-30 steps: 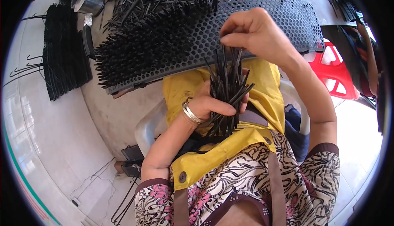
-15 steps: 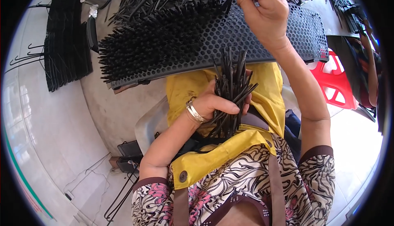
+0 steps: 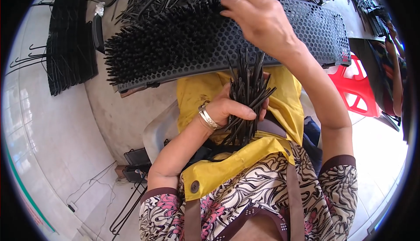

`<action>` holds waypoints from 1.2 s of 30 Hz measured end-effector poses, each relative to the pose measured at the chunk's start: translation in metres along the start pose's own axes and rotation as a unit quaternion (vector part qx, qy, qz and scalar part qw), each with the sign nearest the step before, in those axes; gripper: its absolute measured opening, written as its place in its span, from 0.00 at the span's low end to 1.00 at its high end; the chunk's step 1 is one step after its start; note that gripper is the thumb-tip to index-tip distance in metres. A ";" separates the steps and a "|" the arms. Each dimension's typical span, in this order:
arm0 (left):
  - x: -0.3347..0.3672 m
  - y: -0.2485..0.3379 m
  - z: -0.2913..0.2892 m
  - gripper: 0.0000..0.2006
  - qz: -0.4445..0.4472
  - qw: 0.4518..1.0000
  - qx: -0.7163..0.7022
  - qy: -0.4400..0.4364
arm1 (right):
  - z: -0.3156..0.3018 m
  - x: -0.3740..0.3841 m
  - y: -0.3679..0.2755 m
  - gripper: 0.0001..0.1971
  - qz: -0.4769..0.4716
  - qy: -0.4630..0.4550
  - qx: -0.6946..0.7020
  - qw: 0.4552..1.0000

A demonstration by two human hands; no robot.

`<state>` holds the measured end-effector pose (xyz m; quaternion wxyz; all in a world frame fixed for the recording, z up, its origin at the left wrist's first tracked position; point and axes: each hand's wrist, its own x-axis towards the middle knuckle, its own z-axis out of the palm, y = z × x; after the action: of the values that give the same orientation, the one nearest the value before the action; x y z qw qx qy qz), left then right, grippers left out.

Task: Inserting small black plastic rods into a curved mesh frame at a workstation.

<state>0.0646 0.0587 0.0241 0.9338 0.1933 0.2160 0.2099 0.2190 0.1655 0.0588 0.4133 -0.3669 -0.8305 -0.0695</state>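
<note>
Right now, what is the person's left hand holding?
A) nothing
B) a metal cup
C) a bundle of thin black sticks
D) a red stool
C: the left hand is closed around a bundle of thin black sticks over the yellow apron, while the right hand reaches up to the perforated black panel.

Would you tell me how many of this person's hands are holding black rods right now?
2. The left hand grips a bundle of black rods over the lap; the right hand pinches a rod at the perforated board, though its fingers hide it.
</note>
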 end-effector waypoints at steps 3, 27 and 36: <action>-0.001 0.001 0.003 0.45 0.004 1.000 -0.006 0.001 | -0.037 0.003 -0.023 0.11 0.213 -0.096 0.149 0.961; 0.002 -0.001 0.001 0.42 -0.003 1.000 0.015 0.020 | -0.016 0.002 0.005 0.07 0.026 0.072 0.017 0.997; -0.003 0.002 0.005 0.41 0.016 1.000 0.012 -0.004 | -0.046 -0.013 -0.019 0.08 0.415 -0.137 0.257 0.862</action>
<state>0.0636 0.0573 0.0298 0.9287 0.2090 0.2114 0.2215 0.2408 0.1256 0.0830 0.3660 -0.5643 -0.6377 0.3755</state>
